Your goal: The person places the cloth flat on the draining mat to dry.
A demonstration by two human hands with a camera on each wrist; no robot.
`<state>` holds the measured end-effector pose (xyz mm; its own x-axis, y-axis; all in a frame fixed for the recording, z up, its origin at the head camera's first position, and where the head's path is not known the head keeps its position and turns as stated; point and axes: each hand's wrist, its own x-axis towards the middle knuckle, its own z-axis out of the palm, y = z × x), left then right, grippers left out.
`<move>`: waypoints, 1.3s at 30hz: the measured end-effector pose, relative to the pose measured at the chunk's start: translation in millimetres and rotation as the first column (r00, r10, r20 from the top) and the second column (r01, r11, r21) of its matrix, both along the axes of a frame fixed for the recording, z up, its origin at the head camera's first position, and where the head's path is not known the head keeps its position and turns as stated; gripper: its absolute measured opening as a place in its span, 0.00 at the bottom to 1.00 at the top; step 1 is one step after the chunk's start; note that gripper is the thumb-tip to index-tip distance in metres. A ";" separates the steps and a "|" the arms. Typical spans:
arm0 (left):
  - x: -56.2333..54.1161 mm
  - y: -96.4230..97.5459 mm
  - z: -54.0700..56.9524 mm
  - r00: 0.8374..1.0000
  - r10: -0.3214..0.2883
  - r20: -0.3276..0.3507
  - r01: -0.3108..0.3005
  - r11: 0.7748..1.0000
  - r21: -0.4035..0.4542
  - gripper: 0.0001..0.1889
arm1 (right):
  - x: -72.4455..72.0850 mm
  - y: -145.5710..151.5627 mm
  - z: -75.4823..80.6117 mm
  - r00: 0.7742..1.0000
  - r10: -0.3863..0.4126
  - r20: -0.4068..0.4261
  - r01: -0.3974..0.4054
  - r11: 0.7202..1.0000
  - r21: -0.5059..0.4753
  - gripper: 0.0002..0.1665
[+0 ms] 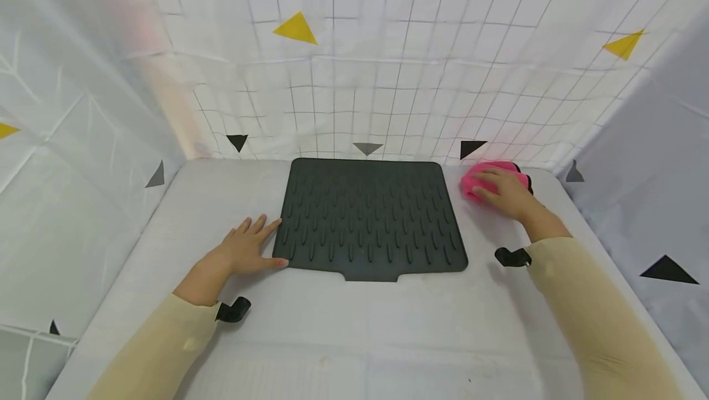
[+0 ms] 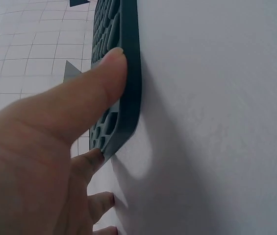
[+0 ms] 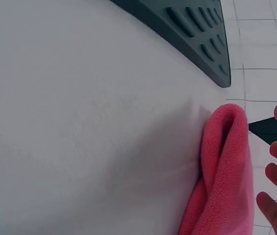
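A dark grey-green draining mat [image 1: 368, 215] with raised ridges and a short lip at its front edge lies flat on the white surface. My left hand [image 1: 244, 252] is spread at its left edge, thumb on the front left corner. In the left wrist view the thumb and one fingertip touch the mat [image 2: 131, 68]; the other fingers are extended beside it. At the back right, a folded pink cloth [image 1: 473, 181] with dark trim lies under my right hand [image 1: 509, 197]. In the right wrist view the fingers are spread above the cloth [image 3: 229, 181], apart from it.
A white sheet covers the table [image 1: 332, 332]. Behind it hangs a gridded white curtain [image 1: 365, 98] with black, grey and yellow triangles. Pale side sheets [image 1: 637, 203] close in left and right. Each wrist carries a small black device [image 1: 512, 257].
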<state>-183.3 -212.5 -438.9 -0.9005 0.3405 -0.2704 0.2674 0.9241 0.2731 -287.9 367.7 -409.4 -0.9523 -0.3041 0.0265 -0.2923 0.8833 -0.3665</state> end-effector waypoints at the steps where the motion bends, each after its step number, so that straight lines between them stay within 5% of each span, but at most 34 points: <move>1: 0.2 -0.1 -0.2 1.000 0.000 -0.001 0.000 1.000 0.002 0.54 | -1.6 0.1 -1.8 1.000 -0.012 0.000 0.012 1.000 -0.009 0.30; 9: 0.8 -1.1 -0.1 1.000 0.002 -0.001 -0.002 1.000 0.004 0.54 | -8.0 -5.4 -9.9 0.998 -0.043 -0.047 0.042 0.999 -0.027 0.28; 26: 2.4 -0.6 0.1 1.000 0.000 -0.014 0.000 1.000 0.011 0.53 | -20.9 -5.4 -24.2 0.993 -0.118 0.016 0.118 0.992 -0.054 0.17; 39: 2.3 -0.3 -0.3 1.000 -0.011 -0.028 0.012 1.000 0.009 0.54 | -9.1 -5.1 -13.4 0.987 -0.160 -0.024 0.156 0.980 -0.121 0.14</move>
